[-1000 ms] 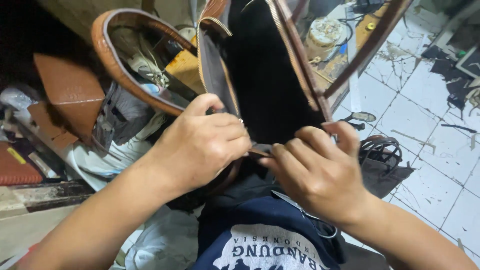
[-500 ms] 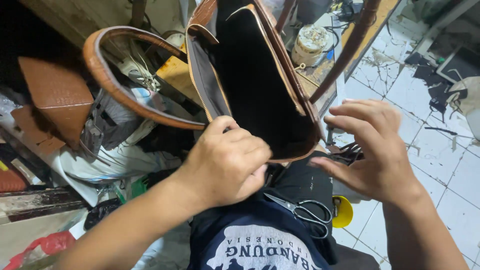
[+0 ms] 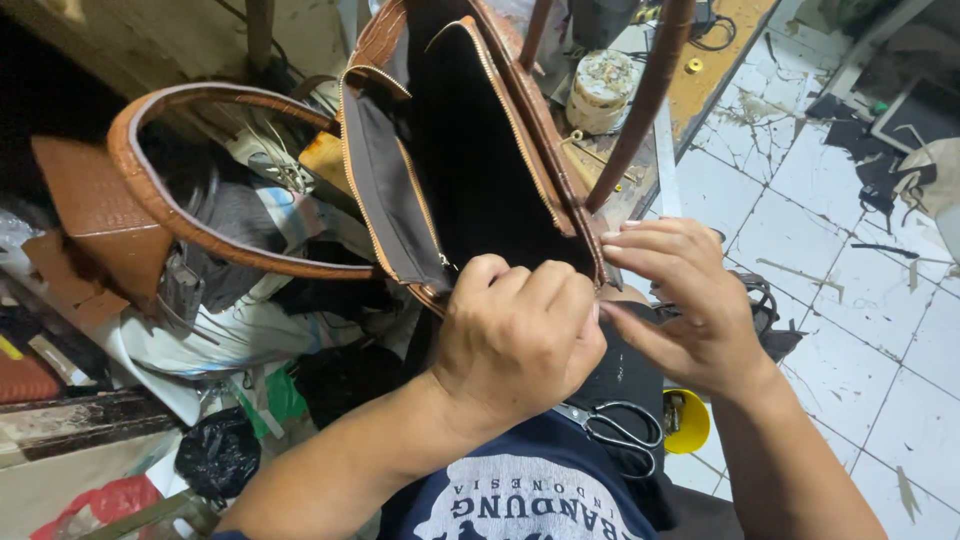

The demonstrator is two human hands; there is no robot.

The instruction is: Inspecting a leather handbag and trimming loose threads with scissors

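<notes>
— Handbag, brown with a crocodile-grain skin and a black lining: where did it sit in the head view?

— It stood tilted over the person's lap, mouth open toward the camera, its near rim caught in the left hand. That hand was clenched in a fist, knuckles up, forearm running in from the lower left, and it was pinching the edge of the bag at the end of the zipper.

— And the other hand?

— The right hand sat just right of that grip, palm turned inward, fingers half curled and lying against the bag's right rim. Whether it actually pinched anything, I could not tell; the thumb pointed toward the left fist.

— What lay around the grip?

— One leather handle looped out to the left of it, another strap rose above and to the right. Below the fists, on the dark lap, lay scissors, with a yellow round object just right of them. White cracked floor tiles spread further right.
</notes>
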